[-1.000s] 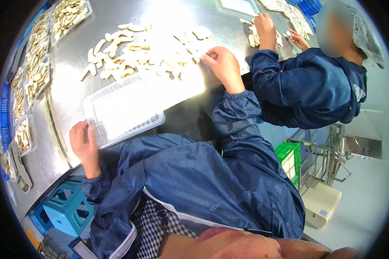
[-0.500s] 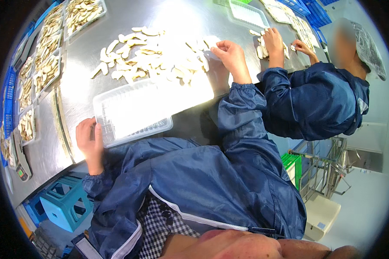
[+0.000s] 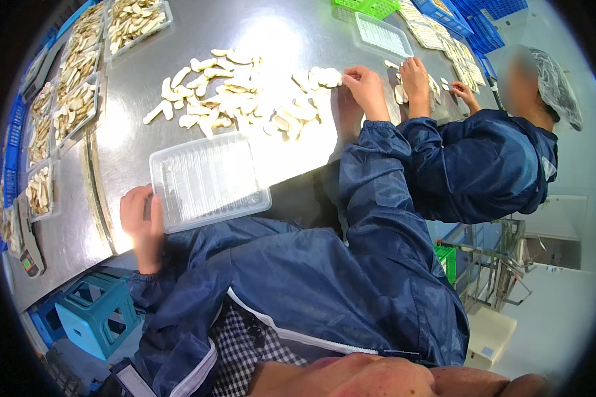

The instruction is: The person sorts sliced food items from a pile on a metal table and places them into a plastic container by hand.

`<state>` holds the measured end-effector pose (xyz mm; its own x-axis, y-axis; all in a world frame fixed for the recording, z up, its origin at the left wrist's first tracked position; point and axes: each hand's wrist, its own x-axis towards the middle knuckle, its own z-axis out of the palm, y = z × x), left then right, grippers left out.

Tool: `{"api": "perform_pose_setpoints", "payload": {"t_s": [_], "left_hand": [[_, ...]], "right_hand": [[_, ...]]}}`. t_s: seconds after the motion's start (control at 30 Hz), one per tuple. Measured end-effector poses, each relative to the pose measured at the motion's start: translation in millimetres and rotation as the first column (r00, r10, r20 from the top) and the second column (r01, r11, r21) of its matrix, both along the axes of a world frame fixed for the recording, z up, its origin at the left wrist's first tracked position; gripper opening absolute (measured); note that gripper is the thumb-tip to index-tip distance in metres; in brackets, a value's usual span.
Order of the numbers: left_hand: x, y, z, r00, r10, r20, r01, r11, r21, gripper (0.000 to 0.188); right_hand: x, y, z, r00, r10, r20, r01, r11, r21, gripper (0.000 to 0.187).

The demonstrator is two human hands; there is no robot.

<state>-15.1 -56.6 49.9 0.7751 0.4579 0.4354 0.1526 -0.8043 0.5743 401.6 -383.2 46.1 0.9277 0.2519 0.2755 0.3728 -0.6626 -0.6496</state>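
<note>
My left hand (image 3: 141, 221) is at the left rim of a clear ribbed plastic tray (image 3: 205, 173), thumb along its side and fingers bent. No slices show inside this tray, which reaches past the table's front edge. Beyond it, a loose pile of pale mushroom slices (image 3: 228, 92) is spread over the metal table. My right hand (image 3: 367, 92) pinches the end of a mushroom slice (image 3: 331, 77) at the pile's right side, thumb and forefinger together. Glare washes out part of the pile.
Filled trays (image 3: 76, 109) line the left side, beside a scale (image 3: 30, 248). A co-worker (image 3: 490, 152) sorts slices close on my right. Another clear tray (image 3: 383, 36) and a green basket (image 3: 371, 6) stand at the back right. A blue stool (image 3: 99, 314) is below the table.
The view has shifted slightly, and the glare over the tray and pile has lessened. Both my hands keep nearly the same places, the left at the tray, the right at the slices.
</note>
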Motion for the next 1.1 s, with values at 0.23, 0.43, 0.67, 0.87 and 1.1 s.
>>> {"api": "perform_pose_setpoints", "payload": {"t_s": [0.23, 0.43, 0.67, 0.87, 1.1], "left_hand": [[-3, 7, -6, 1.0, 0.025, -0.005, -0.024, 1.0, 0.02, 0.015], [-2, 9, -9, 1.0, -0.004, -0.007, 0.004, 1.0, 0.003, 0.015], [-3, 8, -10, 1.0, -0.014, -0.004, 0.014, 1.0, -0.01, 0.014], [-1, 5, -9, 1.0, -0.005, 0.002, 0.005, 1.0, -0.006, 0.014], [-2, 7, -11, 1.0, -0.011, -0.005, 0.011, 1.0, -0.02, 0.017]], "right_hand": [[7, 9, -3, 0.989, 0.146, 0.011, -0.142, 0.979, -0.149, 0.038], [10, 6, -1, 0.993, 0.12, -0.024, -0.122, 0.98, -0.155, 0.038], [12, 8, -12, 0.992, 0.012, 0.126, 0.009, 0.986, -0.166, 0.033], [12, 7, -11, 0.994, -0.002, 0.105, 0.018, 0.988, -0.151, 0.032], [8, 11, -6, 0.998, -0.016, 0.057, 0.023, 0.992, -0.124, 0.033]]}}
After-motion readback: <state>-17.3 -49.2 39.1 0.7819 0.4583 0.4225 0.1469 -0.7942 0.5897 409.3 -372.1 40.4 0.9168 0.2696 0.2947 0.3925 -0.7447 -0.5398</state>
